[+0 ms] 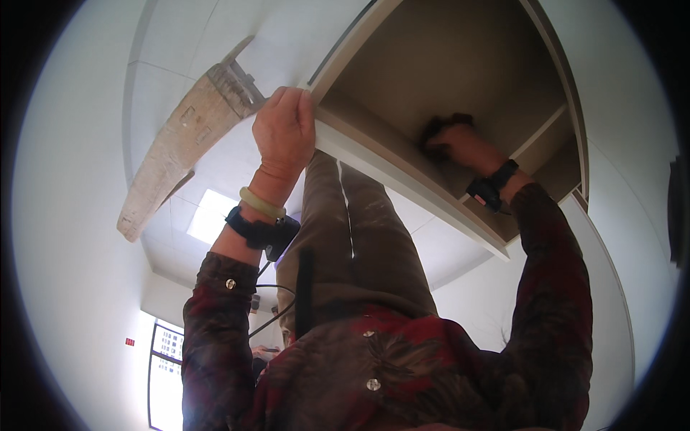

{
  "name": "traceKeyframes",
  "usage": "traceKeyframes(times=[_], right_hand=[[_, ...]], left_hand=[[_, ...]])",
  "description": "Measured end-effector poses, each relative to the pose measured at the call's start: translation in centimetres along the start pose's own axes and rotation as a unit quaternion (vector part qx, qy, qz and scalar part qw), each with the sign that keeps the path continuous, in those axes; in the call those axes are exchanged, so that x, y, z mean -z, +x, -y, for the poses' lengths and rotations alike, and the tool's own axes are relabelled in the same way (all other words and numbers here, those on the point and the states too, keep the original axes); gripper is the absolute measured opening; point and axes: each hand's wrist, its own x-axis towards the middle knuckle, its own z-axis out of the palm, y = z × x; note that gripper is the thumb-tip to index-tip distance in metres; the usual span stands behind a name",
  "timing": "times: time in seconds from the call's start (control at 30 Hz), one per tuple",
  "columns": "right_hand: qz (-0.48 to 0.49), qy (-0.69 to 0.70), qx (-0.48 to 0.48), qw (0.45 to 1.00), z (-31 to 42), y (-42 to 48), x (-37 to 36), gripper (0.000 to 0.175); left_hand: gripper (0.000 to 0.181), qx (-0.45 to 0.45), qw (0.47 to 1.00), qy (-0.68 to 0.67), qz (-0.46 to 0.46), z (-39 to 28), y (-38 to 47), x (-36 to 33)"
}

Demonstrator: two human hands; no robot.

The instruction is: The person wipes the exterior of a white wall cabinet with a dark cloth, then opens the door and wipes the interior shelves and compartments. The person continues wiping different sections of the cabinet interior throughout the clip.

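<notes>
My left hand [285, 126] is curled around the front corner of an open, light-coloured cabinet [409, 180]. It wears a pale green bangle [261, 204], with a black strapped device [264, 231] below that. Inside the cabinet's shadowed compartment, my right hand [466, 145] is closed on a dark, bunched cloth [439, 132]. The cloth is pressed near the compartment's inner surface; its lower part is hard to make out in the shade. A second black strapped device [490, 186] sits on my right wrist.
A worn wooden bench [178, 140] stands on the tiled floor left of the cabinet. A thin divider [539, 129] splits the cabinet's interior. Black cable [275, 318] hangs by my left side. A window [166, 372] is at lower left. Part of another person's hand [264, 353] shows behind my left arm.
</notes>
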Motion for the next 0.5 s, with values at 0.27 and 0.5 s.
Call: traceKeyframes(times=[0.27, 0.5], right_hand=[[-0.131, -0.001, -0.117, 0.984, -2.0, 1.5, 4.1, 0.047], [-0.083, -0.004, -0.082, 0.993, -2.0, 1.6, -2.1, 0.042]], left_hand=[[0.019, -0.007, 1.0, -0.008, -0.005, -0.4, 0.5, -0.4], [0.02, -0.024, 0.999, -0.014, -0.022, -0.4, 0.9, -0.9]])
